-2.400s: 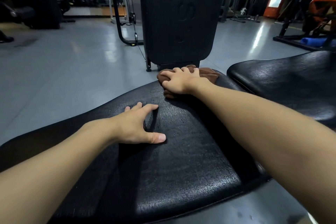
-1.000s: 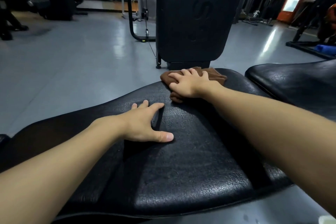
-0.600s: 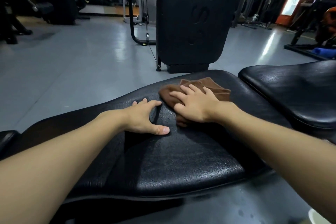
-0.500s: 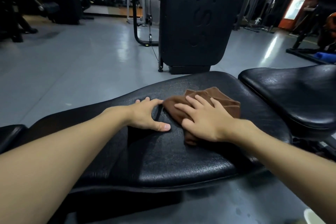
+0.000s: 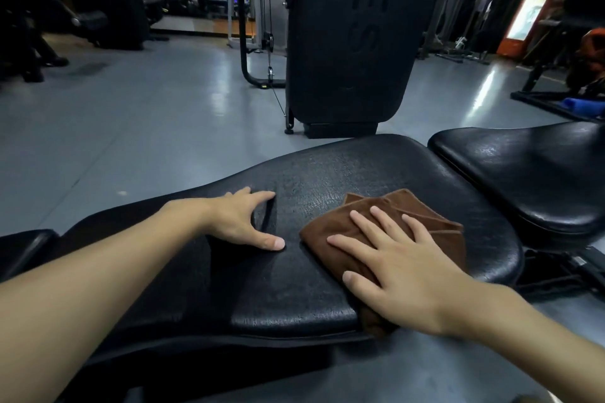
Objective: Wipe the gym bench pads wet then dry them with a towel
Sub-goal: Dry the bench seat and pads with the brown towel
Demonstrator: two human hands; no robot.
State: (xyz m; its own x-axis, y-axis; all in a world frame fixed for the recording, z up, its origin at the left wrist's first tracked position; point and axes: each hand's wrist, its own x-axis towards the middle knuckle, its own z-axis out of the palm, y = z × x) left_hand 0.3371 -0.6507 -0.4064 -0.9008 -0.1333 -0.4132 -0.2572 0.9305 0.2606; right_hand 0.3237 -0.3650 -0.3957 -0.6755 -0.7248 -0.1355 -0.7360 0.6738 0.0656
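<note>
Two black pads fill the lower view, over a grey floor [image 5: 131,127] and in front of a tall black machine [image 5: 347,42] that stands past their far edge. The long pad [image 5: 327,173] runs from the left to the middle. The second pad [image 5: 523,173] sits just beside its right end, with a gap between them.

A folded brown cloth [image 5: 435,227] lies on the long pad near its right end. It reaches the near edge, where one corner droops over. The right hand [image 5: 402,271] lies flat on top of it, fingers straight and spread, pressing down rather than gripping. The left hand [image 5: 242,222] rests bare on the same pad just left of the cloth, palm down and thumb out. Its fingertips are at the far edge and it holds nothing; it looks like a brace.

This reads as a wiping pass on the long pad. Whether it is the wet pass or the drying one, I cannot tell: the cloth's dampness does not show, and the sheen on the vinyl could be moisture or light.

The next stroke likely calls for even, flat pressure and a sweep along the stretch to the left. The left hand would need to lift out of the path. The second pad would then come after.
</note>
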